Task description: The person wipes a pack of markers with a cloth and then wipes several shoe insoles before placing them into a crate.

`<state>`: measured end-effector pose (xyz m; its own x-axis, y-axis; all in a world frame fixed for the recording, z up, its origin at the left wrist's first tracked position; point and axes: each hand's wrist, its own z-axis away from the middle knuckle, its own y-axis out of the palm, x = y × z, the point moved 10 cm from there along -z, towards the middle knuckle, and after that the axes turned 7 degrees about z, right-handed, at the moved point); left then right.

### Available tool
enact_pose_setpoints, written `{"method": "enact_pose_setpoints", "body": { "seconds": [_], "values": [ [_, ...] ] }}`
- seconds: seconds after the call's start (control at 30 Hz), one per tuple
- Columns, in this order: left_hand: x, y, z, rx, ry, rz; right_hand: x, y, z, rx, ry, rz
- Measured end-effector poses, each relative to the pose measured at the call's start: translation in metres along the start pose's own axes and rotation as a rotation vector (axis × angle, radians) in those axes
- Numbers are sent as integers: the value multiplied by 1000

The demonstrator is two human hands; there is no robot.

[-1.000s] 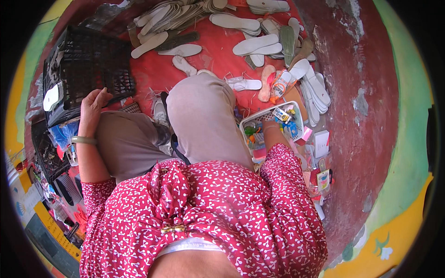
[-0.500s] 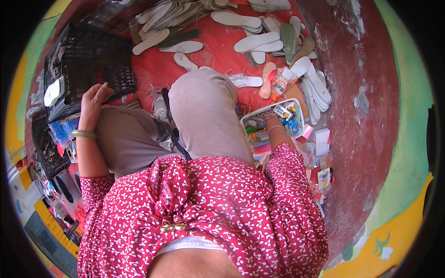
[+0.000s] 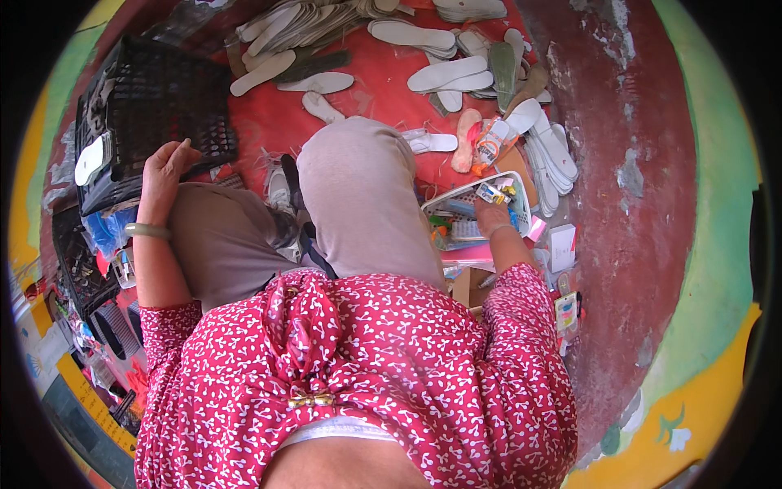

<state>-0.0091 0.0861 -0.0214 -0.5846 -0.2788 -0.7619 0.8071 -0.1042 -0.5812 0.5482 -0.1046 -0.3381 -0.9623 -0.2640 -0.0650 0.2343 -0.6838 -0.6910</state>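
Observation:
My right hand [image 3: 491, 217] reaches into a white plastic basket [image 3: 526, 189] at my right side. Its fingers point down and are mostly hidden among the contents. Just beyond them, a small yellow-and-white packet [image 3: 494, 193] lies at the basket's far end. Green and blue small items sit left of the hand. My left hand [image 3: 167, 165] rests by my left knee, next to a black plastic crate [image 3: 171, 106]. Its fingers look bent together, and whatever they might hold is hidden.
Stacks of white insoles [image 3: 309, 33] and loose insoles [image 3: 452, 75] lie on a red cloth [image 3: 379, 77] ahead. A pink insole [image 3: 467, 140] and an orange packet [image 3: 491, 145] lie beyond the basket. A white box [image 3: 562, 247] stands right of it. Sundries crowd my left side.
My right hand has moved slightly right and toward the far end inside the basket, and the packet there has shifted. A cardboard box shows more below the basket. My left hand stays put.

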Motion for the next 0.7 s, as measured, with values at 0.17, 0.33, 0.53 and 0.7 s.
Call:
{"method": "enact_pose_setpoints", "body": {
  "seconds": [0.17, 0.33, 0.53, 0.7],
  "values": [
    [-8, 7, -4, 5, 40, -10, -60, 5, 23, -235, 227, -479],
    [-7, 1, -9, -5, 87, 5, -77, 45, 37, -143, 370, -1403],
    [-3, 10, -17, 3, 131, 112, -44, 17, 64, -67, 190, -2079],
    [-8, 18, -17, 1, 142, 167, -29, -24, 75, -131, 3, -2104]
  ]
}}
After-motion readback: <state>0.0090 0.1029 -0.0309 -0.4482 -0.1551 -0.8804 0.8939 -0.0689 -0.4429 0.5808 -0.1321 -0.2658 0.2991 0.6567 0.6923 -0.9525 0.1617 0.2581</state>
